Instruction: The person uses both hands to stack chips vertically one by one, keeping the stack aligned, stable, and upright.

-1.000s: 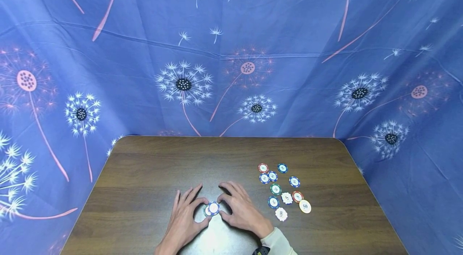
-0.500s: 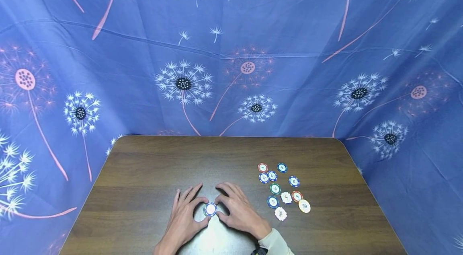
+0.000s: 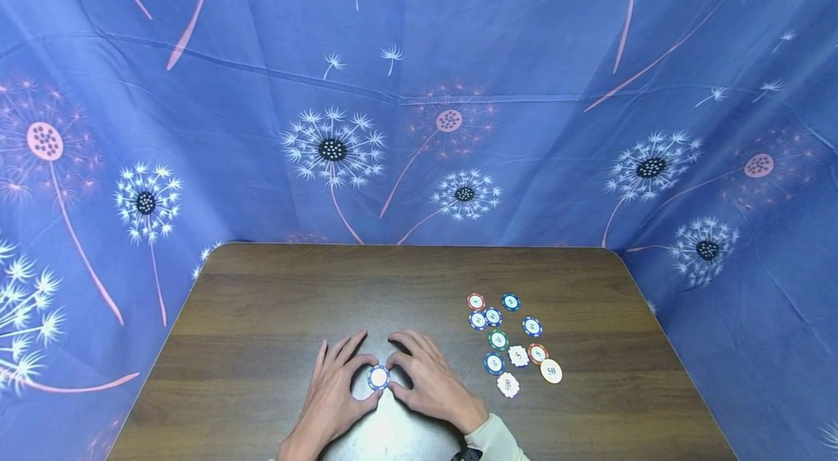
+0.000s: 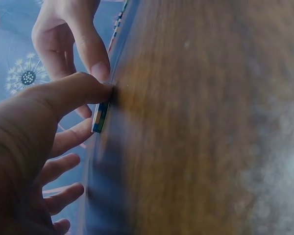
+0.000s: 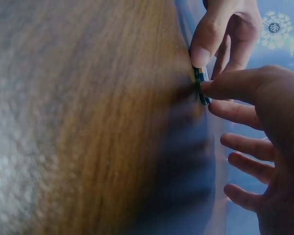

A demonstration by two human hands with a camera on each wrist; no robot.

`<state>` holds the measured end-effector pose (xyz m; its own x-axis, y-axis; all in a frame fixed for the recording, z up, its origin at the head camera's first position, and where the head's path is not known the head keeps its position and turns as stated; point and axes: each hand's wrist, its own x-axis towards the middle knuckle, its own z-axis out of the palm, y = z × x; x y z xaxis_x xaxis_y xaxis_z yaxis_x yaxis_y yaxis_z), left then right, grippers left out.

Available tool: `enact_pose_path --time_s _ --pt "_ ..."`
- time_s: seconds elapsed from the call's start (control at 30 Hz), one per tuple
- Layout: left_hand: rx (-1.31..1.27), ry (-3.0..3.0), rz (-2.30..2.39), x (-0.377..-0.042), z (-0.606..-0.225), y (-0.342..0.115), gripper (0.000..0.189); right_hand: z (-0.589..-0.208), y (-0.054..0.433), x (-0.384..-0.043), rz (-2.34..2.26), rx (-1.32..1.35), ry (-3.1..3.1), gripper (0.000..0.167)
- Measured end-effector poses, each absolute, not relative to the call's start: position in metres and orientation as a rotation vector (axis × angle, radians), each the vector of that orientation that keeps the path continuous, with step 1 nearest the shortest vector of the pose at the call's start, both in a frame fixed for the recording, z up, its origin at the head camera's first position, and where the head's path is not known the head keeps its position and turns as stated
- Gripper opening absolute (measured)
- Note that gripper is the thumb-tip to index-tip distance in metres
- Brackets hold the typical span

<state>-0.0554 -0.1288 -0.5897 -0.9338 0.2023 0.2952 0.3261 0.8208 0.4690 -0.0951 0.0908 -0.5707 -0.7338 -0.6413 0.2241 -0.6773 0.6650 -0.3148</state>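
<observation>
On the table (image 3: 294, 294), left hand (image 3: 332, 390) and right hand (image 3: 432, 387) pinch the stacked chips (image 3: 379, 377) — light, even pressure should square those edges!

Top chip (image 3: 378, 377): blue/wht rim, pale ctr. Btm chip (image 4: 103, 118): grn edge. Table (image 3: 294, 286): brn woodgrain. Cloth (image 3: 524, 10): blue w/ pink & wht dandelions.

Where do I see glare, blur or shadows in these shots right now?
Head view: white glare on the table below the poker chips, top face washed out; left wrist view: dim, table grain blurred, dark shadow beside the left hand; right wrist view: table blurred, dark streaks beside the right hand, pale glare at the left edge.
</observation>
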Motion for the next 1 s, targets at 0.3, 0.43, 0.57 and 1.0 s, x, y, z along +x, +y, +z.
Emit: enact_pose_path --time_s 0.3,0.43,0.57,1.0 --pt "-0.431 -2.734 -0.770 -0.056 -0.591 -0.128 0.039 -0.570 0.096 -0.091 0.686 1.068 -2.725 0.028" --pt "-0.423 -2.735 -0.751 -0.055 -0.591 -0.128 0.038 -0.570 0.107 -0.089 0.720 1.017 -2.671 0.030" --pt "-0.416 -2.739 -0.741 -0.055 -0.591 -0.126 0.037 -0.567 0.127 -0.083 0.736 0.930 -2.668 0.030" --pt "-0.411 -2.698 -0.757 -0.054 -0.592 -0.124 0.038 -0.571 0.224 -0.061 0.611 0.617 -2.592 0.039"
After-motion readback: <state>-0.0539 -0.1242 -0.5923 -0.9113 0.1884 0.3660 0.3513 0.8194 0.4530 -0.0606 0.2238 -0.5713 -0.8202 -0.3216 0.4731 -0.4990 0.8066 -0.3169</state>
